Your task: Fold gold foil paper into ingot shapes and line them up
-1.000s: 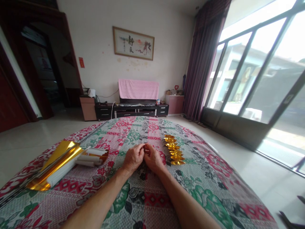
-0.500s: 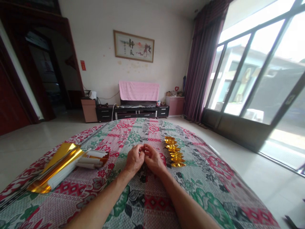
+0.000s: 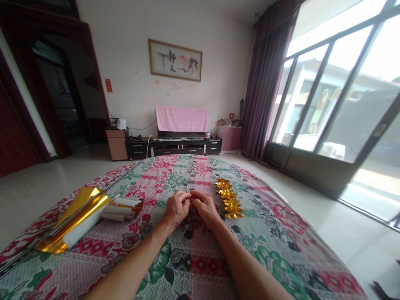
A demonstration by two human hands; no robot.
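Observation:
My left hand (image 3: 177,208) and my right hand (image 3: 204,209) meet over the middle of the patterned tablecloth (image 3: 175,179), fingertips pinched together. Whatever lies between them is hidden by the fingers. Just right of my right hand, several folded gold foil pieces (image 3: 233,204), pointed at both ends, are lined up in a column. Over to the left rests a sheet of shiny gold foil paper (image 3: 90,210), partly curled, with its white underside showing. Beside it are several pale rolled paper tubes (image 3: 117,212).
Beyond the table stands a low black cabinet (image 3: 137,148), and a pink cloth (image 3: 183,118) drapes over a wide object on it. A purple curtain (image 3: 262,91) and a glass door (image 3: 337,96) are at the right. The tablecloth's rounded edge borders a pale tiled floor (image 3: 312,187).
My right hand has shifted slightly right and turned, its fingers now bent over toward the left fingertips. The foil pieces and paper stay where they were.

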